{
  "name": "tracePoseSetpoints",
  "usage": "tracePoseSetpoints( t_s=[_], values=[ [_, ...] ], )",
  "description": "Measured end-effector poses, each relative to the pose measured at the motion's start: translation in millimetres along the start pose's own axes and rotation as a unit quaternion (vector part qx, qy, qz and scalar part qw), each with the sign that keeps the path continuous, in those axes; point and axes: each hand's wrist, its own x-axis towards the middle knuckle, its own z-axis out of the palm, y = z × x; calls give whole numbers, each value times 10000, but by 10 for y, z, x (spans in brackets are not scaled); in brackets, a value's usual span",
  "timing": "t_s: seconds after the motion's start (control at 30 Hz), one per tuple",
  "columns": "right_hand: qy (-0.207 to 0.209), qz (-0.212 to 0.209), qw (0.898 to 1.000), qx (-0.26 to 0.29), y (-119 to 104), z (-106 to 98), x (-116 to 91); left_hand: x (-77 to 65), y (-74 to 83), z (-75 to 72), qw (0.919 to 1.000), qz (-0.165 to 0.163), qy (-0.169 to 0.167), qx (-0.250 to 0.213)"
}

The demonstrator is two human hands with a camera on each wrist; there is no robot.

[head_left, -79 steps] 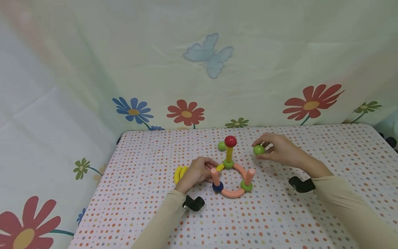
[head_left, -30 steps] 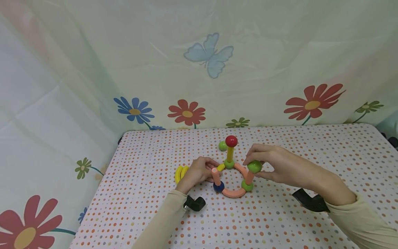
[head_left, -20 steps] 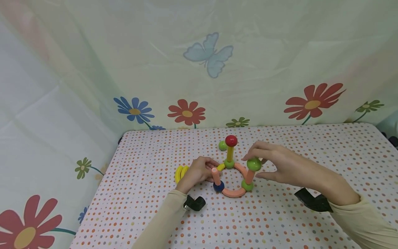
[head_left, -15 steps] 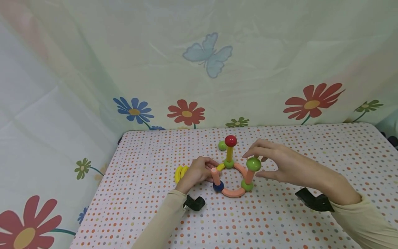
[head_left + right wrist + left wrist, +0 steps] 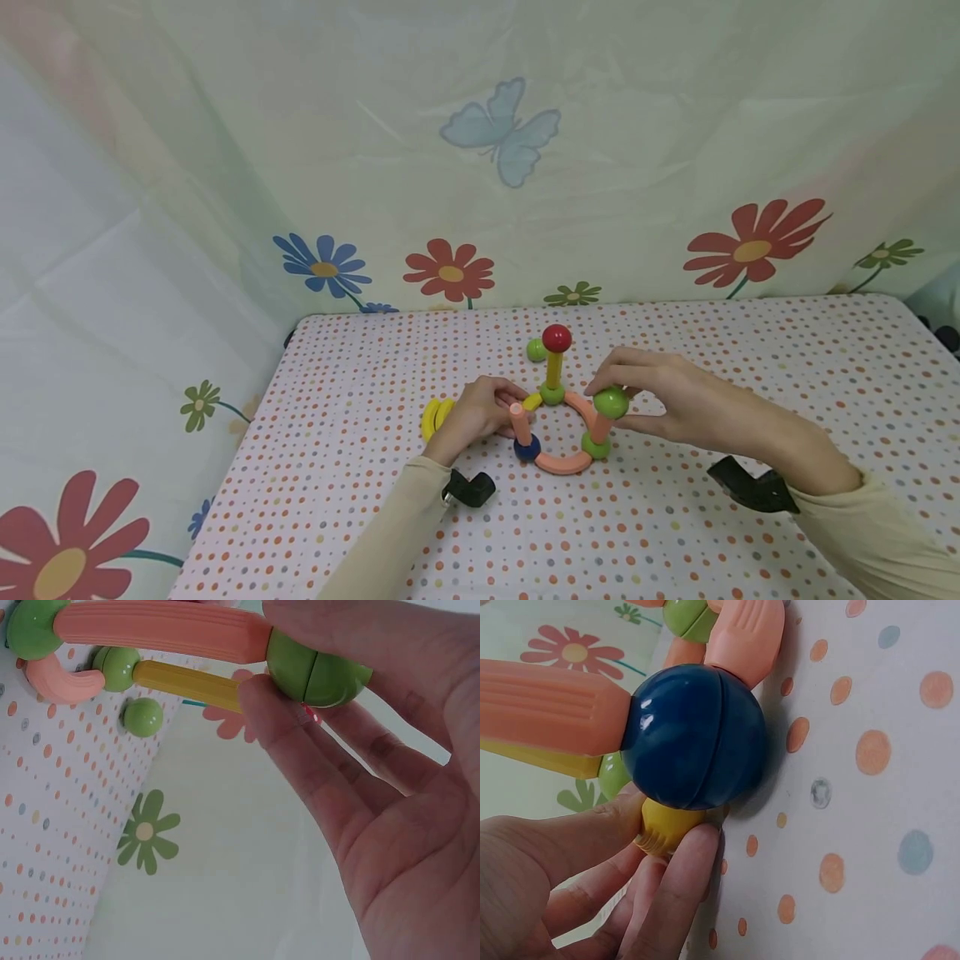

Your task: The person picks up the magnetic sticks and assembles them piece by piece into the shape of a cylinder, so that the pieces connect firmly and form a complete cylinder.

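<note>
I am watching the right hand (image 5: 663,393) pinching the top green ball (image 5: 611,403) between thumb and fingers. In the right wrist view, that ball is touching the end of the right pink rod (image 5: 602,428), which is standing up from the lower green ball (image 5: 596,448) in the ring (image 5: 562,464). The left hand (image 5: 472,417) is pinching a curved yellow piece (image 5: 669,823), thumb on one side and fingertips on the other, right against the blue ball (image 5: 694,739); I am reading that as steadying the ring.

I am judging the step in hand to be capping this rod. Whether the ball is fully seating, I cannot tell. At the back, a red ball (image 5: 557,338) is already topping the yellow rod (image 5: 554,372), while the left pink rod (image 5: 520,423) is rising bare-topped from the blue ball.

As I am seeing it, the next move is calling for a straight press down along the rod, the left hand bracing low, then a clean release without tugging sideways; a skewed push could be tipping the post. After that, the bare rod would be wanting a cap, and the loose green ball (image 5: 536,350), lying on the counter (image 5: 675,542) near the back post, is looking like a fair candidate. Spare yellow pieces (image 5: 430,420) are lying just beside the left hand.
</note>
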Motion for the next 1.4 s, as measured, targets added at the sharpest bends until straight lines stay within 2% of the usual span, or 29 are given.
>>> tracePoseSetpoints(
  t_s=[0.27,0.47,0.73,0.83,0.97,1.03,1.1,1.17,1.23,1.33,1.4],
  values=[
    [-106,168,9998,-24,3,-16,12,36,32,8,10000,54,-2,46],
    [21,238,9997,90,22,-33,-26,43,59,9,10000,-26,10,76],
    [367,801,9939,656,159,-57,-230,66,76,17,9998,-18,-105,154],
    [500,826,9914,888,292,16,-340,66,84,-8,9989,111,-223,397],
    [302,1079,9856,1268,429,215,-423,52,110,-89,9933,436,-321,1017],
    [126,1271,9815,1425,456,330,-426,48,130,-140,9908,575,-282,1191],
    [13,1358,9781,1578,457,436,-410,54,151,-180,9883,671,-81,1365],
    [-64,1360,9749,1764,446,524,-383,81,169,-200,9818,873,264,1664],
    [-110,1282,9722,1955,436,592,-357,125,191,-199,9703,1192,578,2024],
    [-208,1255,9654,2275,427,664,-321,226,224,-176,9407,1823,783,2752],
    [-305,1265,9601,2475,426,704,-301,292,252,-162,9244,2155,616,3085]
  ],
)
